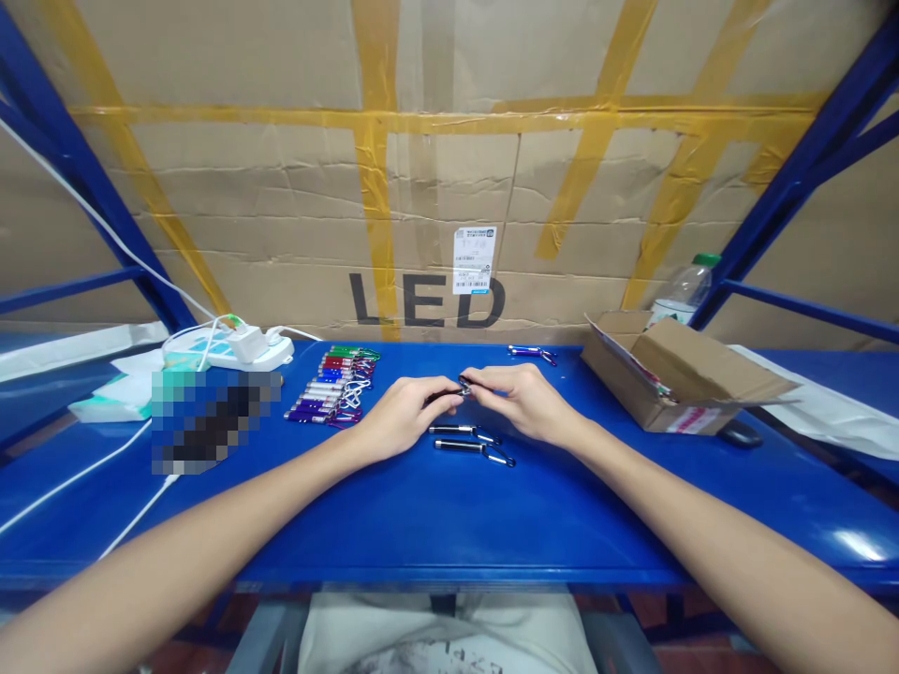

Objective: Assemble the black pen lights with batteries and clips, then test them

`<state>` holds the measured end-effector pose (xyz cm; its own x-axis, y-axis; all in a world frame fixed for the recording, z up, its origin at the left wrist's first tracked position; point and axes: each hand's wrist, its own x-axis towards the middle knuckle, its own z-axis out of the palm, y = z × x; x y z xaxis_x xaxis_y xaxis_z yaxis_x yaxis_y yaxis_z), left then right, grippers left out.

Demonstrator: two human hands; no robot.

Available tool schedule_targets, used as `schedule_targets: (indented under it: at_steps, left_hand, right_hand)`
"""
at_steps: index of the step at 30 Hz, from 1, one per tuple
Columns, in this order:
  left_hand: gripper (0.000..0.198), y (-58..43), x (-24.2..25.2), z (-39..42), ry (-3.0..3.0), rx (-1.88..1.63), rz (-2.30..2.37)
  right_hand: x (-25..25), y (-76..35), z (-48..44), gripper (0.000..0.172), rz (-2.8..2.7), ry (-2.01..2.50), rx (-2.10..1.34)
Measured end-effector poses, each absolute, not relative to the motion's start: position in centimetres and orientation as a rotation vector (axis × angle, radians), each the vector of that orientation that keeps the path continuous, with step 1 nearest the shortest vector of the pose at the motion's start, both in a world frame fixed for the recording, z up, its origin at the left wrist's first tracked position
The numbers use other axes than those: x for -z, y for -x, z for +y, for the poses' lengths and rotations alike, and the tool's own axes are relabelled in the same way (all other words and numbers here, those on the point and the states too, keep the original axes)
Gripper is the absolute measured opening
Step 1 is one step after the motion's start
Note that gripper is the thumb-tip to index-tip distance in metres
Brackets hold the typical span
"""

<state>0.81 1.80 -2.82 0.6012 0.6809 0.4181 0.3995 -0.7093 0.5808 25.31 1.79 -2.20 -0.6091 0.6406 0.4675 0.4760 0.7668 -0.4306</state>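
Observation:
My left hand point(402, 412) is closed round the body of a small black keychain flashlight point(436, 397), most of it hidden by the fingers. On its clip end, the fingertips of my right hand point(525, 401) are pinched, close against the left fingers. Just below my hands, two more black keychain flashlights point(460, 446) with carabiner clips lie side by side on the blue table point(435, 524). Left of my left hand, several keychain flashlights point(327, 388) in green, red, blue, silver and purple form a stacked row. A single purple-blue one point(532, 352) lies farther back.
An open cardboard box point(632, 384) stands on the right, with a plastic bottle point(681, 288) behind and a dark mouse-like object point(740, 432) beside it. To the left are a white power strip point(271, 354), cables and a blurred-out dark object point(217, 426). A large carton point(295, 215) forms the back.

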Motion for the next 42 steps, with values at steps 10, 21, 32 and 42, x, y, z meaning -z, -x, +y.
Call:
schedule_targets:
  at_steps: [10, 21, 32, 42]
  left_hand:
    - [0.024, -0.8, 3.0, 1.8, -2.334, -0.952, 0.838]
    - [0.027, -0.8, 3.2, 2.0, -2.301, -0.946, 0.838]
    - [0.026, -0.9, 3.3, 2.1, -2.248, -0.973, 0.83]
    - [0.025, -0.9, 3.1, 1.9, -2.236, -1.023, 0.813]
  right_hand:
    - [2.3, -25.6, 1.7, 0.034, -2.306, 0.77, -0.076]
    - [2.9, -25.5, 2.0, 0.028, -2.296, 0.691, 0.012]
    - [2.8, -25.6, 1.9, 0.03, -2.278, 0.708, -0.115]
    - [2.8, -25.4, 1.9, 0.034, -2.211, 0.764, -0.166]
